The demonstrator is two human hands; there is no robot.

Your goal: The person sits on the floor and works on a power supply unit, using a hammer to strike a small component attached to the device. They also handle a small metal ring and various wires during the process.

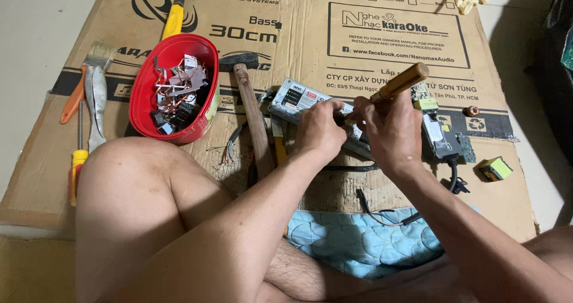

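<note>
The left hand is pressing closed on a long metal power-supply case lying mid-cardboard, while the right hand is gripping a wooden-handled tool over it. A hammer and red bowl are lying to the left.

Even, soft indoor light falls from above across the flattened brown cardboard sheet, bright and slightly warm. Shadows are faint; a darker patch sits beyond the sheet's right edge. A mild sheen shows on the glossy red plastic bowl. Focus holds sharp mid-sheet, while wide-angle stretch bends the near corners and the bare knee looms large.
</note>
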